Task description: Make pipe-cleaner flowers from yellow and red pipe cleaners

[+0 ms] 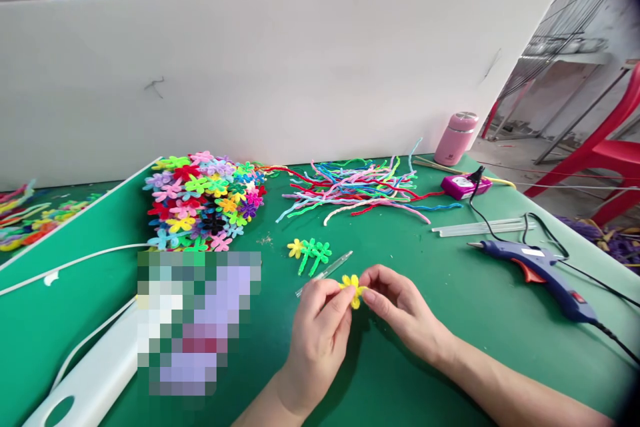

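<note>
A yellow pipe-cleaner flower is held between my two hands above the green table. My left hand pinches it from the left, thumb and fingers closed on its petals. From the right, my right hand grips a petal of the same flower between thumb and forefinger. Just beyond my left hand lies a thin clear tube or pen-like stick, partly hidden by that hand. A small yellow flower and two green stemmed pieces lie behind it.
A pile of colourful pipe-cleaner flowers stands back left, beside loose pipe cleaners. On the right are a blue glue gun, clear glue sticks, a purple box and a pink bottle. A white panel closes the back.
</note>
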### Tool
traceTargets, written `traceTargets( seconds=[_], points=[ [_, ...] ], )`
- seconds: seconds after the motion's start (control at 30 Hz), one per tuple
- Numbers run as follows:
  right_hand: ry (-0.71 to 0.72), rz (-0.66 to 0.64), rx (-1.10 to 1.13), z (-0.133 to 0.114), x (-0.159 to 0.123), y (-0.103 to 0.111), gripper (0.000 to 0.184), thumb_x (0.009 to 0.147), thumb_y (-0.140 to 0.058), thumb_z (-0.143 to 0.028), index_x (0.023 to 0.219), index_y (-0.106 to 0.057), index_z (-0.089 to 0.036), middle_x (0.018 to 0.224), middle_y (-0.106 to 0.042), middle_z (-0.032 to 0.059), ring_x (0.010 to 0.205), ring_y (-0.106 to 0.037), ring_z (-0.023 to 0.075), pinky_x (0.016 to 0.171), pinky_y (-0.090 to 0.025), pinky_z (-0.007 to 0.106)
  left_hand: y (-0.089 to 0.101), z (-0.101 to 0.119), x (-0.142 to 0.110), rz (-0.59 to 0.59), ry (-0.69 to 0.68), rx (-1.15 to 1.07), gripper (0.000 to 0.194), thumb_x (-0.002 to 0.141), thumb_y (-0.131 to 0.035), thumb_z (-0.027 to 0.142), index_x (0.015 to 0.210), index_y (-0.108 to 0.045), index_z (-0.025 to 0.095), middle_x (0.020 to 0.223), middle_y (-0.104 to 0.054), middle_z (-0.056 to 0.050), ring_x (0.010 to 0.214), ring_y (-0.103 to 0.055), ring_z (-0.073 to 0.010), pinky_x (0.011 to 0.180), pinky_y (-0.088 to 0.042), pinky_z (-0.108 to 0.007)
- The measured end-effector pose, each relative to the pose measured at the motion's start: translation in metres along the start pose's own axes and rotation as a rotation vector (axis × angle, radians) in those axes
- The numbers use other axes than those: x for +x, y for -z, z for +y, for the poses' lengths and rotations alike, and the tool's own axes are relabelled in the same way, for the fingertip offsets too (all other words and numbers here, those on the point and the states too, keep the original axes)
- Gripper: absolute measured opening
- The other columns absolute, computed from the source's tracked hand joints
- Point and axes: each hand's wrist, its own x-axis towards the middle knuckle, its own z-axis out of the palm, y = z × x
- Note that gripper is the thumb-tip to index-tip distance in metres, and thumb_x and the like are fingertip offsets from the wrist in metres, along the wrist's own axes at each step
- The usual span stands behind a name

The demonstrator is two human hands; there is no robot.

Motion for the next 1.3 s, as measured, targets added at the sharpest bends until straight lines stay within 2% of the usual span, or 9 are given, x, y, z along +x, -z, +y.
traceTargets(
  seconds=[0.17,0.23,0.3,0.4,0.5,0.67,0.9,1.17,1.3],
  points=[
    [-0.064,-0.058,0.087,0.002,0.002,-0.002,0.034,0.079,-0.052,-0.048,0.069,-0.051,-0.015,0.061,-0.042,-0.0028,0.056,-0.035,0.0100,0.051,-0.030,0.021,0.000,0.002,-0.003,-0.018,-0.018,-0.043,0.049,0.074,-0.048,-0.002,0.114,-0.055,0.027,0.090,-0.056,-0.005,0.083,-0.055,-0.0173,0.076,-0.045,-0.027],
    [-0.056,-0.041,0.084,0.004,0.003,-0.002,0.034,0.079,-0.051,-0.048,0.070,-0.050,-0.016,0.062,-0.042,-0.0025,0.056,-0.035,0.0101,0.050,-0.030,0.022,0.001,0.005,-0.003,-0.006,0.095,-0.138,0.049,0.075,-0.048,0.000,0.116,-0.049,0.026,0.098,-0.055,-0.006,0.088,-0.054,-0.0182,0.079,-0.044,-0.028],
    [-0.045,-0.035,0.051,0.004,0.003,-0.001,0.034,0.080,-0.051,-0.048,0.070,-0.050,-0.016,0.061,-0.040,-0.0028,0.055,-0.033,0.0100,0.050,-0.029,0.022,0.003,0.007,-0.001,-0.016,0.282,-0.280,0.037,0.078,-0.049,0.007,0.111,-0.049,0.023,0.097,-0.056,-0.006,0.087,-0.053,-0.0188,0.078,-0.044,-0.029],
    [-0.021,-0.059,-0.041,0.003,0.002,-0.001,0.032,0.081,-0.050,-0.046,0.068,-0.050,-0.016,0.059,-0.040,-0.0036,0.054,-0.032,0.0098,0.050,-0.029,0.022,0.005,0.008,0.005,-0.107,0.549,-0.471,0.010,0.082,-0.048,0.020,0.089,-0.055,0.019,0.079,-0.056,-0.003,0.074,-0.052,-0.0165,0.068,-0.043,-0.026],
    [-0.004,-0.077,-0.101,0.001,0.001,0.000,0.030,0.082,-0.050,-0.042,0.067,-0.050,-0.016,0.058,-0.041,-0.0033,0.054,-0.033,0.0098,0.050,-0.030,0.022,0.005,0.008,0.011,-0.194,0.658,-0.580,0.016,0.081,-0.051,0.026,0.069,-0.053,0.017,0.064,-0.049,0.001,0.059,-0.043,-0.0117,0.055,-0.037,-0.021],
    [-0.010,-0.091,-0.053,0.003,0.001,0.000,0.028,0.082,-0.050,-0.040,0.068,-0.048,-0.016,0.060,-0.040,-0.0033,0.055,-0.033,0.0099,0.050,-0.029,0.022,0.002,0.008,0.013,-0.225,0.691,-0.640,0.017,0.081,-0.052,0.028,0.068,-0.052,0.017,0.059,-0.044,0.004,0.054,-0.039,-0.0092,0.050,-0.034,-0.019],
    [-0.029,-0.077,-0.010,0.005,0.002,-0.002,0.026,0.082,-0.049,-0.038,0.066,-0.045,-0.017,0.059,-0.037,-0.0039,0.054,-0.031,0.0095,0.048,-0.027,0.022,0.002,0.011,0.012,-0.205,0.690,-0.616,0.017,0.080,-0.054,0.026,0.066,-0.053,0.017,0.060,-0.048,0.002,0.053,-0.041,-0.0093,0.049,-0.035,-0.019],
    [0.047,-0.016,-0.290,0.002,0.000,-0.003,0.020,0.077,-0.046,-0.021,0.059,-0.036,-0.019,0.056,-0.032,-0.0047,0.052,-0.029,0.0095,0.046,-0.025,0.021,-0.001,0.013,0.009,-0.242,0.687,-0.565,0.020,0.081,-0.052,0.027,0.064,-0.050,0.017,0.059,-0.044,0.003,0.053,-0.037,-0.0089,0.048,-0.033,-0.020],
    [0.060,-0.023,-0.298,0.001,0.001,-0.002,0.019,0.077,-0.045,-0.020,0.060,-0.037,-0.019,0.057,-0.034,-0.0043,0.054,-0.031,0.0098,0.047,-0.027,0.021,-0.004,0.012,0.006,-0.220,0.699,-0.605,0.022,0.082,-0.051,0.029,0.064,-0.049,0.017,0.059,-0.044,0.004,0.054,-0.039,-0.0092,0.050,-0.034,-0.020]
  ],
)
